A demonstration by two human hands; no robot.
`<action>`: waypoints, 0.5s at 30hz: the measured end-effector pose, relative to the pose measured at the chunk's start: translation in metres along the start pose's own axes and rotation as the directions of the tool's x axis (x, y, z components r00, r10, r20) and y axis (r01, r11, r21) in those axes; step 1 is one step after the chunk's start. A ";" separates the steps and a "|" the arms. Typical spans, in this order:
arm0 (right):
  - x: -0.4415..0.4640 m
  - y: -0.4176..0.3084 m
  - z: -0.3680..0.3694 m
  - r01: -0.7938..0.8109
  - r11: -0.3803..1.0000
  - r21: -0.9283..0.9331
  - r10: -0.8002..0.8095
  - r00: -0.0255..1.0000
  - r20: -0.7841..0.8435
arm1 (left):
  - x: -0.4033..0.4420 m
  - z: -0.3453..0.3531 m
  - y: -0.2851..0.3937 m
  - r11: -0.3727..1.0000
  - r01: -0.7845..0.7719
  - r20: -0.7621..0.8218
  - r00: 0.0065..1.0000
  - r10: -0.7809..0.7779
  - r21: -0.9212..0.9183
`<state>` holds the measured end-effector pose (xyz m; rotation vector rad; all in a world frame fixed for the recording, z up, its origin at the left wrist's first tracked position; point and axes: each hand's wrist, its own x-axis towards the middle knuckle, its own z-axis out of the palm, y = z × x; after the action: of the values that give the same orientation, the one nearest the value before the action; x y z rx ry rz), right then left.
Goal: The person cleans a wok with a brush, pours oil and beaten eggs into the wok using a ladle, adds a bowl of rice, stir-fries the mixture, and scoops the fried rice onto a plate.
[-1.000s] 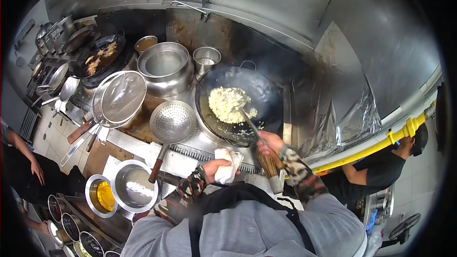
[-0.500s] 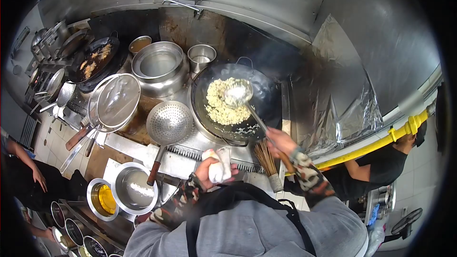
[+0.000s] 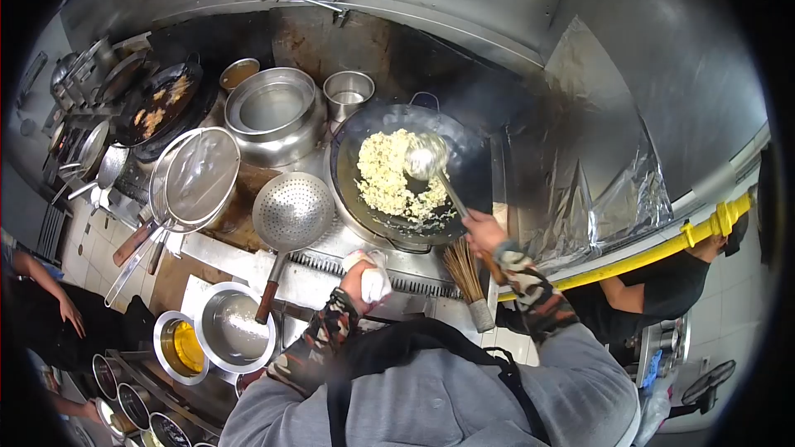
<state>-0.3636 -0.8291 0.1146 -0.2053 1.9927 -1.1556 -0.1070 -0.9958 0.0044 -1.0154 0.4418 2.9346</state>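
Observation:
My right hand [image 3: 484,233] grips the handle of a metal ladle [image 3: 426,156]. The ladle's bowl rests among crumbly pale-yellow food [image 3: 383,167], which looks like egg fried rice, inside a large black wok [image 3: 472,145]. A folded white cloth [image 3: 375,283] is in my left hand [image 3: 354,280], near the wok's front edge and apart from it. Some of that hand's fingers are hidden by the cloth. Below my right hand a bamboo wok brush [image 3: 465,277] stands against the counter edge. To the wok's left lies a perforated skimmer [image 3: 293,209], its wooden handle pointing towards me.
Left of the wok stand a large metal pot [image 3: 273,149], a small pot [image 3: 349,95] and wire strainers [image 3: 201,178]. Another wok [image 3: 166,103] holds browned pieces in dark liquid. A yellow pipe [image 3: 638,252] runs along the right. Other people are at both sides.
The ladle has shifted a little right across the wok, and some food has spread rightward with it. My left hand has turned with the cloth and moved slightly up.

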 end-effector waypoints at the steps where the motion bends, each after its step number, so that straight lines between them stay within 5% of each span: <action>1: 0.005 -0.010 0.015 0.195 0.906 -0.375 -0.237 0.969 -0.069 | 0.002 0.013 0.006 1.000 -0.002 -0.009 1.000 0.002 -0.020; 2: 0.052 0.022 0.019 0.391 0.521 -0.759 -0.672 0.736 -0.082 | -0.011 0.044 0.016 0.998 0.062 -0.038 0.997 -0.062 -0.005; 3: 0.025 -0.005 0.037 0.262 0.626 -0.735 -0.486 0.868 -0.104 | -0.019 0.074 0.025 0.992 0.127 -0.070 0.990 -0.126 0.009; 5: -0.006 -0.015 0.060 0.263 0.575 -0.775 -0.435 0.900 -0.017 | 0.016 0.094 0.029 0.959 0.240 -0.091 0.969 -0.228 0.153; 7: -0.012 0.016 0.049 0.364 0.578 -0.731 -0.465 0.882 0.072 | 0.103 0.065 0.018 0.949 0.297 -0.019 0.955 -0.297 0.106; 9: -0.060 0.017 0.017 0.570 0.526 -0.631 -0.542 0.796 0.268 | 0.105 0.055 -0.002 0.994 0.094 -0.021 0.995 -0.093 0.057; 11: -0.152 -0.012 -0.012 0.442 0.611 -0.656 -0.338 0.896 0.289 | 0.077 0.056 -0.014 0.983 0.104 0.010 0.994 -0.107 0.151; 13: -0.192 0.008 -0.051 0.651 0.473 -0.595 -0.506 0.753 0.421 | 0.020 0.079 -0.018 0.977 0.129 0.009 0.991 -0.132 0.169; 15: -0.189 0.009 -0.055 0.594 0.469 -0.654 -0.443 0.799 0.408 | -0.025 0.091 -0.021 0.960 0.174 0.011 0.984 -0.181 0.219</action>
<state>-0.2753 -0.6943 0.2277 -1.4167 2.1907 -0.4828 -0.1398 -0.9492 0.0822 -0.9287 0.6200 2.6693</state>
